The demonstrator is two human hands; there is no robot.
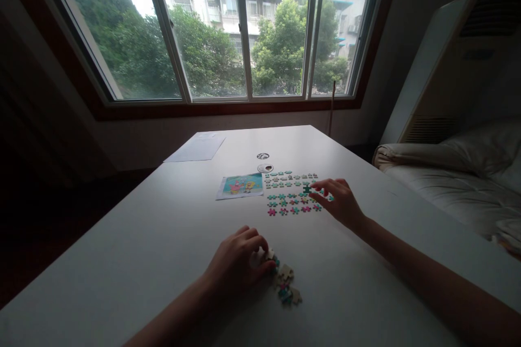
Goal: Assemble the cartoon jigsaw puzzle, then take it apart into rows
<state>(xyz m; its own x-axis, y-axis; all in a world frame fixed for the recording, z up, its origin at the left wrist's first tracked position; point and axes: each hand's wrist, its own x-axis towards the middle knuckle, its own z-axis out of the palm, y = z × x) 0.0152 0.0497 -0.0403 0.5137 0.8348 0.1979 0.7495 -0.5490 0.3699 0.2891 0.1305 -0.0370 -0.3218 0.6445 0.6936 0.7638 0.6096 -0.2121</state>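
My right hand [336,200] pinches a dark teal puzzle piece [307,188] between thumb and fingertips, over the right part of the laid-out puzzle pieces [283,210]. These lie separately in several rows, green and teal for the most part, with pink ones in the front row. Closer to me, my left hand [244,257] is curled, its thumb and forefinger closed on a pale puzzle piece [269,254] at the edge of a small loose pile [287,284]. Some pieces in that pile show a beige back, others a coloured face. A colourful cartoon picture sheet [241,186] lies left of the rows.
The white table [163,249] carries a paper sheet [195,147] at its far left corner. Two round inserts [265,168] sit in its top behind the picture. A window [244,32] is beyond, and a pale sofa [451,179] stands on the right.
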